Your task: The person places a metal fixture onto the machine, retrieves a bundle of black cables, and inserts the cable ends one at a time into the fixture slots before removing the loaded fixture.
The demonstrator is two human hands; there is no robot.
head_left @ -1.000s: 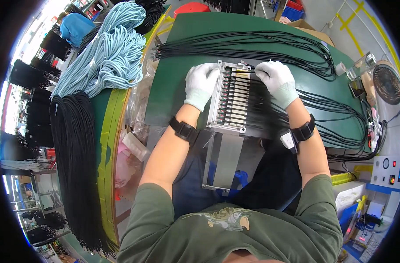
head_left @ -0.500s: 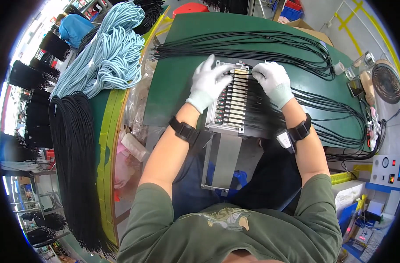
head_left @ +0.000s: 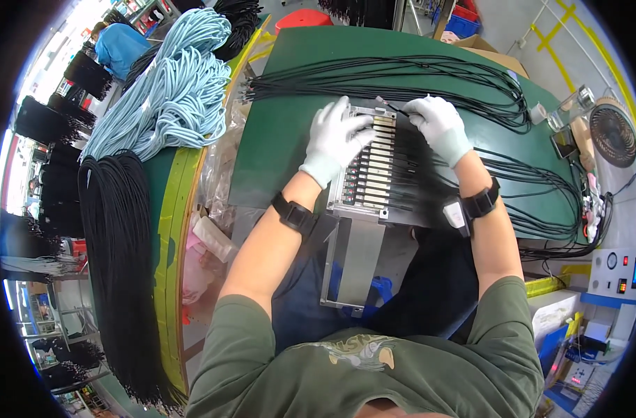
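Observation:
A metal fixture [head_left: 378,201] stands in front of me, with a row of slots holding several pale cable connectors [head_left: 377,166]. My left hand [head_left: 337,139], in a white glove, rests over the fixture's far left side, fingers apart and fingertips at the upper slots. In the gloved fingers of my right hand [head_left: 438,127], just right of the fixture's far end, a black cable [head_left: 399,110] is pinched. Its connector end sticks out leftward, above the fixture's far edge. More black cables run right from the slots, blurred beneath my right hand.
Bundled black cables [head_left: 401,65] lie across the far side of the green table [head_left: 290,139]. Looped cables [head_left: 541,182] lie on the right, near a small fan [head_left: 614,130]. Light-blue cables [head_left: 185,90] and a thick black bundle [head_left: 116,258] cover the left bench.
The black cable's end has come away from beside my left fingertips and now points up and left beyond the fixture's far end. My left fingers have spread slightly.

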